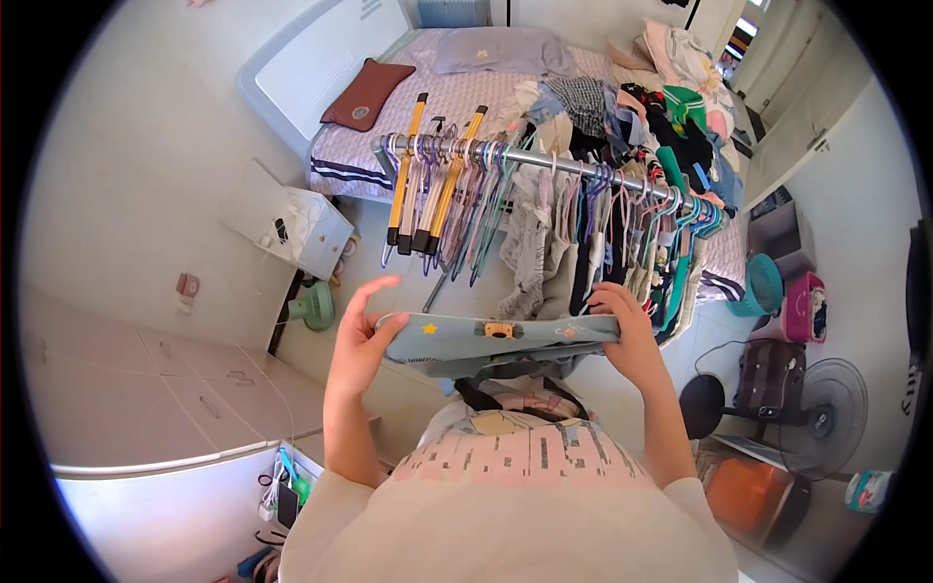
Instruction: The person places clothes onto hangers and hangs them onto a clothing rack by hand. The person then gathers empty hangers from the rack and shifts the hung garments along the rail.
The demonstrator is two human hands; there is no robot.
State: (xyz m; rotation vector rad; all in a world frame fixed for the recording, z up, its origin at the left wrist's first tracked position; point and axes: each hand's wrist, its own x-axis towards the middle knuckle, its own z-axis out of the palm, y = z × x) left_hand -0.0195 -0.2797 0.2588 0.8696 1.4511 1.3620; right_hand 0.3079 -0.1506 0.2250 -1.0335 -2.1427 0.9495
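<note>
A blue-grey piece of cloth (pixel 457 335) with a star and an animal-face print is stretched sideways in front of my body. My left hand (pixel 362 335) pinches its left end with the thumb on top, the index finger raised off the fabric. At the other end, my right hand (pixel 627 335) grips the edge, its fingers partly behind the cloth. The lower part of the cloth hangs in folds, and I cannot tell what kind of garment it is. Just beyond stands a metal clothes rail (pixel 544 158) with bare hangers (pixel 476 214) on the left and hung clothes (pixel 583 223) on the right.
Behind the rail is a bed (pixel 340 160) with a brown cushion (pixel 367 94) and a heap of clothes (pixel 671 126). A green fan (pixel 313 306) and white bedside cabinet (pixel 321 238) stand left. Baskets (pixel 763 285), a suitcase (pixel 768 374) and a standing fan (pixel 821 418) are right.
</note>
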